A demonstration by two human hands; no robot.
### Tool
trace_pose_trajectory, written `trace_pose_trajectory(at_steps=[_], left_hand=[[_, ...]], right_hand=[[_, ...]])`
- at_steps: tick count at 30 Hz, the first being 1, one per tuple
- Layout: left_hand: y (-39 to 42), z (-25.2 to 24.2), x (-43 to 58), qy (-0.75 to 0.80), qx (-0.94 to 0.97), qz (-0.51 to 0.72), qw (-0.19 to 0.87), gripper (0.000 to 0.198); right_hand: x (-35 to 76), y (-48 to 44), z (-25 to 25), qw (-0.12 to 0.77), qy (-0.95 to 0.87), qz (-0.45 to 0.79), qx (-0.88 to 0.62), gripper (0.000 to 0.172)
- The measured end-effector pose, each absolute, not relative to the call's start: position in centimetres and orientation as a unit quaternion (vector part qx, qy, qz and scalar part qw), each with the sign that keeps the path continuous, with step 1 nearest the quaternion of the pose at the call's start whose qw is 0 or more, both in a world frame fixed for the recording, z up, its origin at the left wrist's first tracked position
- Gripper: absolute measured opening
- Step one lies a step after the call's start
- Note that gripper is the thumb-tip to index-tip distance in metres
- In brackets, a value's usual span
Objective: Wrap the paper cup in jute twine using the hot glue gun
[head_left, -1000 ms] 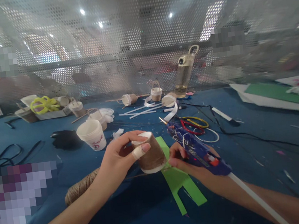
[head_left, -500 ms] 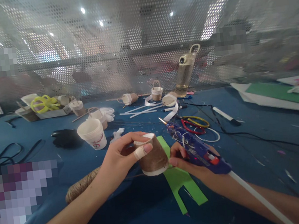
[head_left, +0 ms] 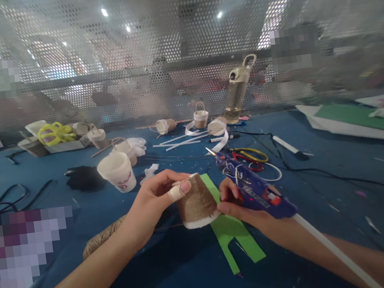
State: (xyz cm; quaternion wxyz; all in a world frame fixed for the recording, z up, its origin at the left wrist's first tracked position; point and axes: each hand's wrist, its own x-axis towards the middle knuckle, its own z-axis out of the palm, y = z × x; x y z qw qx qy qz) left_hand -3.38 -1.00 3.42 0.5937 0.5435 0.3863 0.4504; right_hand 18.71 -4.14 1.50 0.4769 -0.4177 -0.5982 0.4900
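My left hand (head_left: 160, 197) is closed around a paper cup (head_left: 197, 199) wound with brown twine, its thumb bandaged and pressed on the side. The cup is tilted, and a white band shows at its lower edge. My right hand (head_left: 231, 197) holds a blue hot glue gun (head_left: 253, 185), whose nozzle points up and away to the left. A white glue stick (head_left: 330, 241) sticks out of its back. The right thumb and forefinger meet at the cup's lower right side. A ball of twine (head_left: 103, 236) lies behind my left forearm, with a strand running towards the cup.
Green cut paper (head_left: 237, 229) lies beneath the cup. White paper cups (head_left: 116, 172), a black glove (head_left: 84, 177) and small twine baskets (head_left: 201, 117) stand farther back. A water bottle (head_left: 236, 92) is by the perforated screen. A black cable (head_left: 332, 176) crosses the right side.
The wrapped cup has turned and tipped slightly, so less of its white top shows. The glue gun has shifted a little to the right. Both hands keep their hold.
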Motion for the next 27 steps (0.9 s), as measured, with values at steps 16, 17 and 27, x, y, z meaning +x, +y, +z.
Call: trace_pose_trajectory(at_steps=[16, 17, 27], left_hand=[[-0.6, 2.6, -3.3, 0.355, 0.477, 0.444, 0.670, 0.020], [-0.6, 2.6, -3.3, 0.352, 0.475, 0.445, 0.673, 0.020], [-0.7, 2.8, -3.3, 0.351, 0.454, 0.463, 0.675, 0.021]], right_hand=[[19.1, -4.7, 2.1, 0.477, -0.613, 0.480, -0.408, 0.034], [19.0, -4.8, 2.2, 0.489, -0.607, 0.472, -0.413, 0.034], [19.3, -4.1, 2.4, 0.492, -0.613, 0.435, -0.439, 0.030]])
